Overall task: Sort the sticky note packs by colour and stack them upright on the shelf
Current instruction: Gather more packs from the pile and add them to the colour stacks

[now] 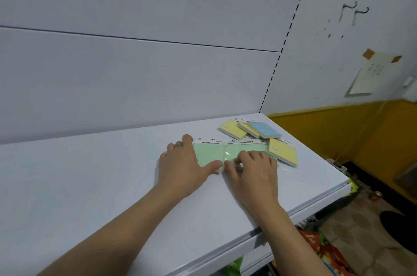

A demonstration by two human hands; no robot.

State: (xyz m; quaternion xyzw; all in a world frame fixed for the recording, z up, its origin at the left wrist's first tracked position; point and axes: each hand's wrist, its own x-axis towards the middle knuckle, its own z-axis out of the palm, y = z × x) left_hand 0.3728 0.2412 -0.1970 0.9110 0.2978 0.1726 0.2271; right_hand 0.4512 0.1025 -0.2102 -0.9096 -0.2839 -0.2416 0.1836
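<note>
White metal shelf (90, 185) w/ plain white back panels (135, 72) fills most of the view; beyond its right end, a pale wall w/ a taped-up sheet of paper (370, 77) over a mustard-yellow lower band.

Task's things all lie flat near the shelf's right end; none stands upright yet. Pale green cellophane-wrapped sticky note packs (208, 151) sit side by side in a row, header cards toward the back panels; approx. three, though the hands hide part of them. Just right of the row lies a yellow pack (283, 151); further back, a second yellow pack (231, 129) and a light blue pack (264, 129) overlap others in a loose heap.

Left hand (180, 163) covers the leftmost green pack; fingers bent over its far and left edges, thumb stretched along the near edge, so it grips the pack across its width. Right hand (255, 169) sits on the next green pack; fingers curled close together, thumb & forefinger pinching at the near edge; whether they hold the paper block or only the film, can't tell.

Handling, as I judge it: packs are light, fairly stiff blocks; glossy film looks slippery & loose at the seams. Best hold is prob. thumb vs. fingers across the block's two opposite edges, not the header card or slack wrapper. Stood on a thin edge they'd likely tip; lean them on the back panels or each other.
</note>
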